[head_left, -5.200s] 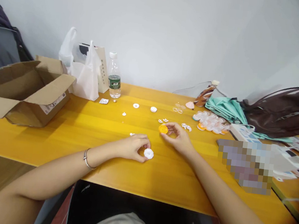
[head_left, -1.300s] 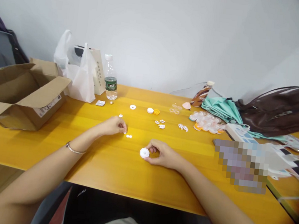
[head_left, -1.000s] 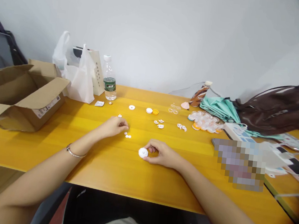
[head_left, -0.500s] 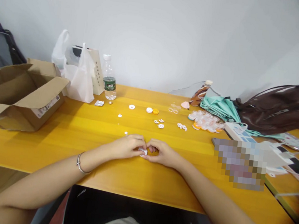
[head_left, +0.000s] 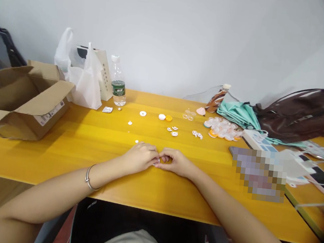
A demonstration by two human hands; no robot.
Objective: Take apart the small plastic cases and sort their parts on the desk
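Close to the table's front edge, my left hand and my right hand meet at the fingertips. Between them is a small white piece, mostly covered by my left fingers; its exact kind does not show. Both hands are closed in a pinch on it. A tiny white part lies just beyond my left knuckles, with another small white part farther back. Patterned white pieces lie ahead of my hands. Behind them sit a white disc, a white round cap and a yellow one.
An open cardboard box, a plastic bag and a water bottle stand at left. At right are clear-domed containers, a brown drink bottle, a green folded cloth item, a brown bag and a blurred-out flat object.
My left fingers have moved over the white piece and now cover more of it. My right hand holds about the same pose. The whole view has shifted slightly.
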